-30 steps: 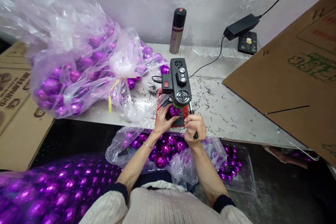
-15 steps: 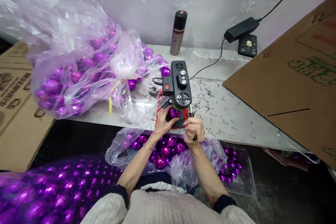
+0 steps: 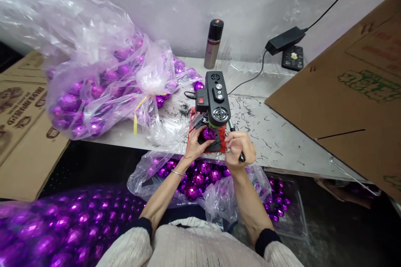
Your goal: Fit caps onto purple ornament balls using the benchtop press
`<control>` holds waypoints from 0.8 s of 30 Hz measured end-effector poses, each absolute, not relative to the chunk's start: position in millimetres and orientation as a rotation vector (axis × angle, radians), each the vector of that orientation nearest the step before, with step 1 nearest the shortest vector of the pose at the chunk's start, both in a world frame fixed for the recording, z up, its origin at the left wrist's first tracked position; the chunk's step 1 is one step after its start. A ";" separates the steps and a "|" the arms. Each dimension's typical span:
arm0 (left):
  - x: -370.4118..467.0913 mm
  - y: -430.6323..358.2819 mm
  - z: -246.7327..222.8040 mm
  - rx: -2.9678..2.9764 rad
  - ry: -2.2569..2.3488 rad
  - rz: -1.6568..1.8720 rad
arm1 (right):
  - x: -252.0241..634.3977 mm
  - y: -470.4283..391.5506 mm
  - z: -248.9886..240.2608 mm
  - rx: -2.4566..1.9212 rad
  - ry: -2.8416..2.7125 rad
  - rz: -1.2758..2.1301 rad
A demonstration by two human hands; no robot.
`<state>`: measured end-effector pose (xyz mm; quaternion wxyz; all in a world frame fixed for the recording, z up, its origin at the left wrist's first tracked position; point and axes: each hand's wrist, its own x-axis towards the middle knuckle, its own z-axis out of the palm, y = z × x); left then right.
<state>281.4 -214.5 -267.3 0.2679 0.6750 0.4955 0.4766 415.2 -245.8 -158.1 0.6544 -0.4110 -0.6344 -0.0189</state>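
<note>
A small black benchtop machine with a red switch and round vents stands on the table. Under its front end sits a shiny purple faceted ball. My left hand curves around the ball's near left side, thumb and fingers closed on it. My right hand is wrapped around the black-tipped lever at the machine's right side. Beneath the ball lies a red and black mat. An open plastic bag of purple balls is below my forearms, at the table's front edge.
A tied clear bag of purple balls fills the table's left. A spray can and a power adapter stand behind. Cardboard boxes flank both sides. Black snippets litter the table. A clear bin sits low right.
My right hand has shifted a little to the right with the lever, which now slants outward. My left hand stays at the ball. The whole view has shifted slightly.
</note>
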 end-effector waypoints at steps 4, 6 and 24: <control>265.7 -256.3 -256.3 1.865 1.309 1.349 | 416.0 -248.1 -142.0 -0.949 -1.429 0.012; 250.3 -289.8 -257.1 1.997 1.241 1.318 | 417.6 -250.1 -145.6 -0.923 -1.467 0.018; 184.2 -127.5 -187.9 1.927 2.292 0.743 | 415.3 -249.8 -165.0 -0.897 -1.402 -0.018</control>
